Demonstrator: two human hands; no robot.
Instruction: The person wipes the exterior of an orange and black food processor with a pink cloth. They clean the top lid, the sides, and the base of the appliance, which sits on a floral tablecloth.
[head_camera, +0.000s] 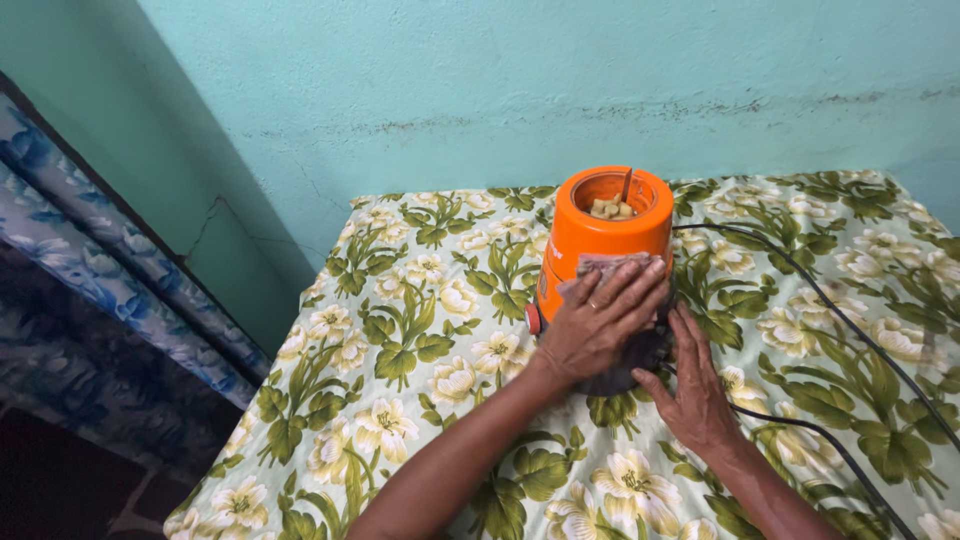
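Observation:
An orange round appliance base stands near the middle of a table covered with a green and cream floral cloth. Its open top shows a pale drive coupling inside. My left hand presses a greyish rag flat against the orange side. My right hand rests against the lower right of the base, fingers spread, where a dark part of the rag hangs.
A black power cord runs from the appliance across the right of the table, with a second loop nearer me. A teal wall rises behind the table. A blue floral curtain hangs at the left.

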